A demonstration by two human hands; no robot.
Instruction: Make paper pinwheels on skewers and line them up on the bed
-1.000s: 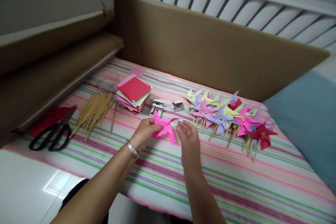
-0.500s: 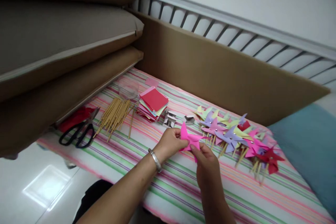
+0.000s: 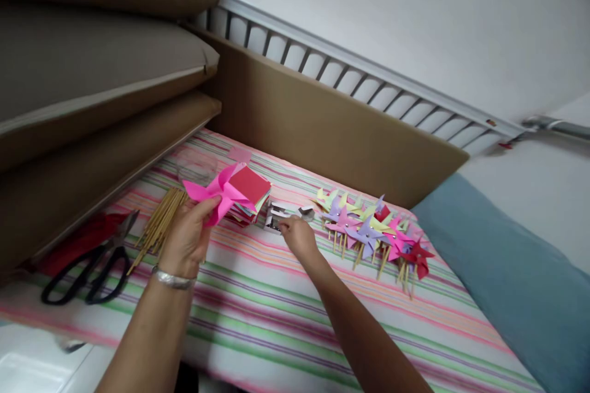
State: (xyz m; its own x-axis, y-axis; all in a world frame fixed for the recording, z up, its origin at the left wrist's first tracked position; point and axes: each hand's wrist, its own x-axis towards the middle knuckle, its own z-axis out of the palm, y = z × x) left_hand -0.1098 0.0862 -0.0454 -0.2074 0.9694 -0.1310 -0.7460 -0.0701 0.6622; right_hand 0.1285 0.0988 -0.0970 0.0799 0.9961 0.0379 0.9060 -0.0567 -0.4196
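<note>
A bright pink paper pinwheel is pinched between the thumb and fingers of my left hand, raised in front of the paper stack. My right hand reaches to a small open box, fingertips pressed together at its near edge. Whether the fingertips hold a small piece from the box cannot be made out. Behind the pinwheel lies a stack of coloured paper squares, red on top. Bamboo sticks lie in a bundle left of my left hand, partly hidden by it.
Several finished pinwheels on sticks lie to the right on the striped cloth. Black-handled scissors rest at the left by red material. Thick brown cushions overhang the left side; a brown board stands behind.
Both hands held the pink paper together; now my left hand alone has carried it left and up. My right hand has let go and moved to the small box. The view has shifted.
</note>
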